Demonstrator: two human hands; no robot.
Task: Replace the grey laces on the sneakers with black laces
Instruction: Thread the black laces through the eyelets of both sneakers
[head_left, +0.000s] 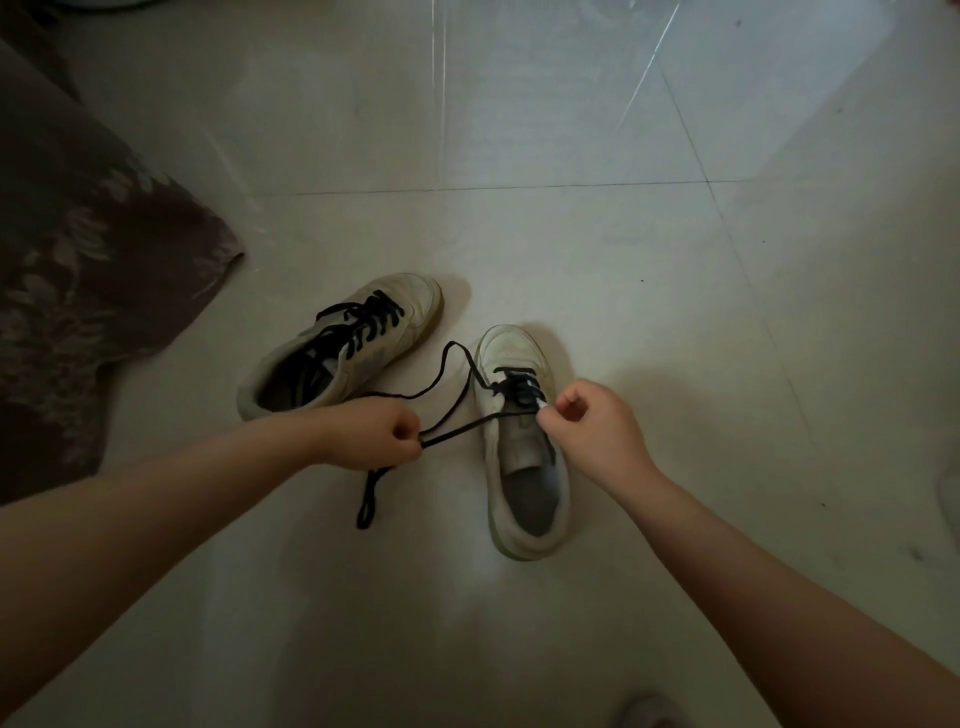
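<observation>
Head view looks down on a pale tiled floor (571, 130), glossy, with thin grout lines crossing beyond the shoes and streaks of reflected light at the top. A dark floral fabric (78, 270) covers the left edge, its corner reaching toward the middle; bare tile lies wide on the far and right sides and in front of the person.

2 white sneakers sit on the tile. The left sneaker (363, 332) is tipped on its side, toe pointing up-right, laced with black through its eyelets. The right sneaker (524, 457) stands upright just beside it, toe away, with the black lace (447, 384) threaded only through the eyelets nearest the toe.

The left hand (379, 436) has curled fingers pinching a doubled stretch of that lace, a loop hanging below onto the floor. The right hand (587, 431) pinches the lace's white tip at the shoe's eyelets, remaining fingers folded in. Between the hands the lace arcs loosely over the tile.
</observation>
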